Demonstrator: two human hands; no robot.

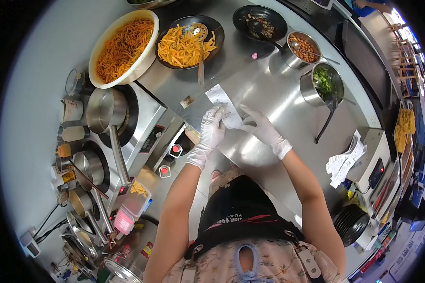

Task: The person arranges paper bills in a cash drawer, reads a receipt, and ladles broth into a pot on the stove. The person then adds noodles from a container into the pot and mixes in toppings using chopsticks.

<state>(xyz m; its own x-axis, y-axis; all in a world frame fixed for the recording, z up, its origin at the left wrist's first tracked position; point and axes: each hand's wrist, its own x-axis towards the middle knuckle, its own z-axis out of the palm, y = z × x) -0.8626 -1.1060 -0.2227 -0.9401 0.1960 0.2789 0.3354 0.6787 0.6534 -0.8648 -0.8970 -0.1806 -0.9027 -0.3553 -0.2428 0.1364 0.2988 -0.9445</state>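
A printed paper slip (225, 107) lies on the steel counter (278, 122) between my two gloved hands. My left hand (213, 126) rests on the slip's left edge, its fingers close together; whether they grip the paper is unclear. At the slip's lower right edge is my right hand (261, 126), thumb and fingers apart, with nothing visible in it. Beyond the slip stand a black bowl of yellow strips (180, 48) with a slotted spoon (201, 56) and a white bowl of orange-red shreds (123, 52). A small label (187, 101) lies left of the slip.
Along the back right are a black pan (269, 21), a pot of nuts (303, 48) and a pot of chopped greens (323, 81) with a black ladle (332, 118). Crumpled receipts (347, 159) lie at right. Saucepans (106, 111) with long handles stand at left. A person's arm shows top right.
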